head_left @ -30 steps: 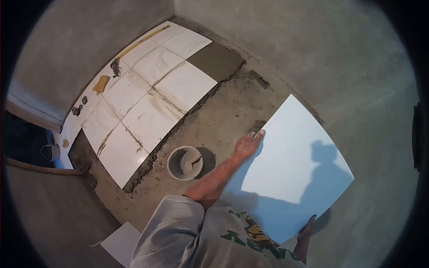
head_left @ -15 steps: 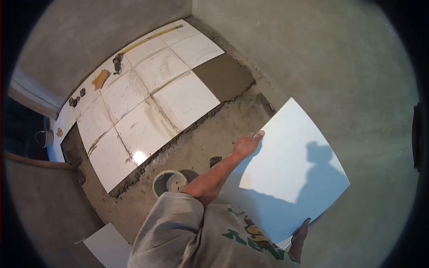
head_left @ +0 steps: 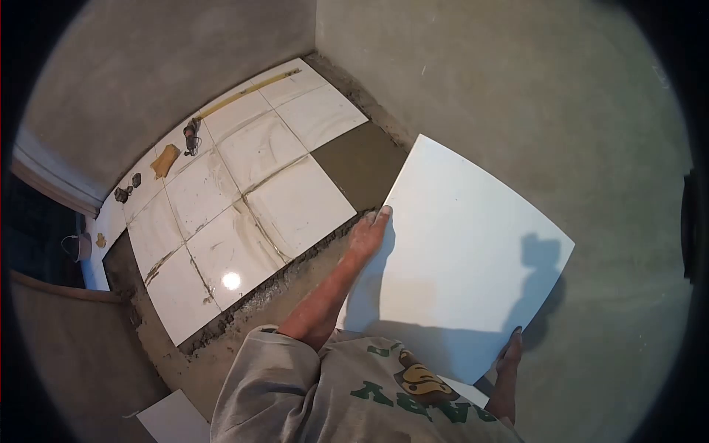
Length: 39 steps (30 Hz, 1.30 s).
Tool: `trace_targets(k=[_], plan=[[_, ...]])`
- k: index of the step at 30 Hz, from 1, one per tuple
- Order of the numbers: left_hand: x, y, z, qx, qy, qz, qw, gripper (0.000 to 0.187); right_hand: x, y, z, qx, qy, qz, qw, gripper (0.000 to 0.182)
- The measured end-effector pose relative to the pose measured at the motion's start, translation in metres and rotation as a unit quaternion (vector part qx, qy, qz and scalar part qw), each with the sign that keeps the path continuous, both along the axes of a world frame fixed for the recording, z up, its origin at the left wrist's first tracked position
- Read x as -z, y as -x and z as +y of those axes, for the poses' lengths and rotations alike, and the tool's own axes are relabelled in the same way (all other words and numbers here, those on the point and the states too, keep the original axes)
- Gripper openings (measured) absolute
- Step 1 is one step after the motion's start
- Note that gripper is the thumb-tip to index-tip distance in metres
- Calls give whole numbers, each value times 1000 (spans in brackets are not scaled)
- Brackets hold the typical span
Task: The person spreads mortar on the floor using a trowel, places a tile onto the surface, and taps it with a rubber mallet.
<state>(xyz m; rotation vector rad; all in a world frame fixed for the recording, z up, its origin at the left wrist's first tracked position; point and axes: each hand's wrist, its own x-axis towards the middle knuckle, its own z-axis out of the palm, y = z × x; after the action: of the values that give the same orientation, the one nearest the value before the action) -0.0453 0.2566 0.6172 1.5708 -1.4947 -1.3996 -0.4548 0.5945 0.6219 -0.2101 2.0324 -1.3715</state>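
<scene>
A large white floor tile (head_left: 458,244) is held up in front of my body, its face turned toward me with my shadow on it. My left hand (head_left: 370,230) grips its left edge, the thumb on the face and the other fingers mostly hidden behind. Lower down, my right hand (head_left: 509,351) clasps the right edge near the bottom corner, also with fingers out of sight. Just beyond the tile's left edge lies a patch of smooth wet mortar (head_left: 362,164), bordered by laid white tiles (head_left: 299,196) smeared with grey.
On the laid tiles rest a yellow level (head_left: 247,94), a corded power tool (head_left: 191,136) and a yellowish cloth-like piece (head_left: 165,161). A bucket (head_left: 75,248) stands by the doorway. Another white tile (head_left: 174,421) lies at lower left. Bare walls (head_left: 473,81) rise behind and right.
Both hands have raised the tile and brought it left, nearer the mortar patch. The tile now covers part of the patch and the floor that showed before. My view has shifted slightly.
</scene>
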Motion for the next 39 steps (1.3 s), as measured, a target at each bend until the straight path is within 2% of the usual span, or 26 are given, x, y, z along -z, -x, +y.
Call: trace_targets(k=[2, 4, 5, 8, 10, 11, 12, 14, 15, 16, 17, 18, 19, 20, 21, 22, 23, 27, 28, 30, 32, 33, 35, 36, 38, 39], plan=[[-11, 6, -17, -63, 19, 12, 998, 78, 13, 21, -33, -24, -65, 12, 998, 50], [-1, 15, -45, -64, -11, 27, 998, 76, 25, 26, -81, -25, 193, -24, 981, 47], [5, 21, -58, -66, -9, 26, 997, 77, 29, 41, -98, -33, 195, -25, 980, 47], [21, 50, -86, -148, 30, -5, 988, 79, 50, 90, -149, -86, 103, -62, 989, 50], [28, 60, -105, -91, -47, 39, 994, 79, 82, 128, -186, -123, 34, -60, 990, 58], [41, 69, -116, -100, -46, 35, 993, 79, 105, 153, -208, -185, 58, -19, 981, 62], [66, 82, -120, -124, -55, -5, 991, 77, 110, 165, -235, -188, 57, -26, 980, 62], [110, 101, -121, -122, -100, -69, 985, 71, 77, 156, -292, -200, -57, 117, 971, 65], [134, 104, -113, -102, -126, -91, 982, 66, 78, 162, -314, -190, -177, 202, 944, 63], [156, 113, -101, -108, -107, -133, 979, 63, 114, 191, -330, -220, -222, 232, 921, 46], [186, 117, -89, -85, -113, -183, 973, 61, 176, 231, -329, -367, -262, 463, 763, 36], [216, 121, -77, -61, -119, -232, 963, 58, 215, 262, -324, -484, -276, 646, 522, 28], [252, 122, -70, -13, -147, -286, 947, 56, 213, 259, -336, -517, -281, 631, 505, 24], [284, 121, -50, -31, -203, -306, 930, 56, 213, 253, -349, -549, -285, 615, 488, 22], [274, 126, -46, -63, -279, -305, 909, 56, 231, 261, -352, -601, -312, 553, 486, 21], [262, 131, -42, -94, -353, -305, 880, 55, 234, 260, -355, -645, -321, 542, 432, 19], [214, 138, -46, -139, -442, -280, 841, 55, 235, 258, -359, -685, -329, 530, 377, 18], [149, 149, -30, -97, -500, -329, 795, 54, 274, 275, -362, -777, -301, 440, 335, 18], [177, 144, -12, -99, -506, -329, 791, 54, 268, 272, -369, -782, -311, 417, 345, 18], [237, 125, 34, -3, -475, -360, 803, 52, 245, 254, -391, -789, -322, 386, 353, 18], [190, 144, 4, -45, -499, -343, 795, 54, 196, 224, -443, -650, -505, 241, 515, 28], [170, 151, -17, -86, -515, -327, 788, 56, 206, 230, -444, -650, -507, 240, 512, 28], [182, 151, -26, -74, -517, -320, 790, 54, 232, 250, -451, -693, -400, 326, 502, 22], [185, 150, -29, -69, -513, -315, 795, 53, 245, 262, -461, -697, -401, 328, 496, 22], [173, 152, -49, -93, -509, -312, 797, 52, 263, 270, -488, -790, -408, 276, 364, 35], [169, 152, -64, -114, -495, -312, 803, 52, 255, 265, -501, -793, -403, 281, 360, 35]])
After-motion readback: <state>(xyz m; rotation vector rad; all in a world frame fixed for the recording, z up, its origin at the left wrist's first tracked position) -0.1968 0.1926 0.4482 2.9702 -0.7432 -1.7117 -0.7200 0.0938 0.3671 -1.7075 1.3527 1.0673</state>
